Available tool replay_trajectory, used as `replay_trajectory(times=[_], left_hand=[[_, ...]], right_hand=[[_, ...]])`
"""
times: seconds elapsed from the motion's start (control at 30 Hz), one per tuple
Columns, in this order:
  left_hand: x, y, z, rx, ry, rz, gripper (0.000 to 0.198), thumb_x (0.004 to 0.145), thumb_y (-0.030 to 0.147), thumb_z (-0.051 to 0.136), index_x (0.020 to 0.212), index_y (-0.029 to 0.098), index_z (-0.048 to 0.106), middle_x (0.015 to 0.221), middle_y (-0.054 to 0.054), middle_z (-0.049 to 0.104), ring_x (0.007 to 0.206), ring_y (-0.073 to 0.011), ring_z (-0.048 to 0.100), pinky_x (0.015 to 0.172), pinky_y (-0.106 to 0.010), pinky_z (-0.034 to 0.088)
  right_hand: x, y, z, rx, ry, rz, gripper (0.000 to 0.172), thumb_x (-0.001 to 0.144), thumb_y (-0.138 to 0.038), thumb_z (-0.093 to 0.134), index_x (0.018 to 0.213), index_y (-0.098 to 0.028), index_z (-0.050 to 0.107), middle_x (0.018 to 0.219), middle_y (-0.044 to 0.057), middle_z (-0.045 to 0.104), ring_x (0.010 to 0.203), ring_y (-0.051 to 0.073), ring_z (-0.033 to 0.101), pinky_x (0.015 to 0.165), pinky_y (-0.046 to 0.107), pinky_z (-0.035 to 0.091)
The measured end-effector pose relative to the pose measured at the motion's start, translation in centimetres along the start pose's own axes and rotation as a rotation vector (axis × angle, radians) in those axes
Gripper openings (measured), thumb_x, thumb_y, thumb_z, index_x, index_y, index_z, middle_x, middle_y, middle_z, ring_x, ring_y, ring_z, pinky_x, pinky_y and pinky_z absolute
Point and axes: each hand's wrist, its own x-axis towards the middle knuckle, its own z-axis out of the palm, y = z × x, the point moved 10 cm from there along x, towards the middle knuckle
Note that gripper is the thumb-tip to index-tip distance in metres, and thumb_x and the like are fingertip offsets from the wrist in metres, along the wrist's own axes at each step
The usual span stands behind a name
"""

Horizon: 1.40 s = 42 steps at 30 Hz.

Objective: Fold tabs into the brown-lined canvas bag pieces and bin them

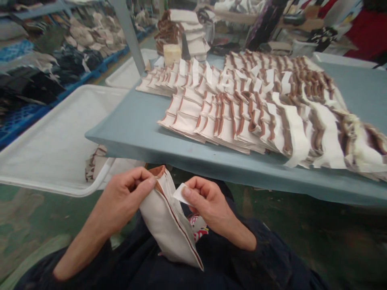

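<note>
A cream fabric piece with brown edging, like a sewn pouch, hangs tilted over my lap. My left hand pinches its upper edge, where a brown inside shows at the top. Beside that edge, my right hand is closed on a small white piece, thin and flat like a card or scraper, between thumb and fingers. Its corner points at the pouch's side seam; whether it touches the fabric I cannot tell.
A blue-grey table ahead carries rows of similar cream and brown pieces, some with white strips. To the left stands a white plastic tub. A grey post rises behind the table, near a stacked pile.
</note>
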Motion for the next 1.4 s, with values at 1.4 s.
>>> replay_trajectory(times=[1.4], left_hand=[[-2.3, -0.6, 3.5, -0.352, -0.140, 0.042, 0.031, 0.092, 0.040, 0.076, 0.067, 0.022, 0.083, 0.073, -0.004, 0.075, 0.067, -0.0192, 0.060, 0.061, -0.026, 0.049]], right_hand=[[-1.2, -6.6, 1.8, -0.556, 0.157, -0.203, 0.022, 0.097, -0.042, 0.070, 0.087, -0.023, 0.067, 0.077, 0.000, 0.068, 0.066, 0.015, 0.055, 0.056, 0.025, 0.037]])
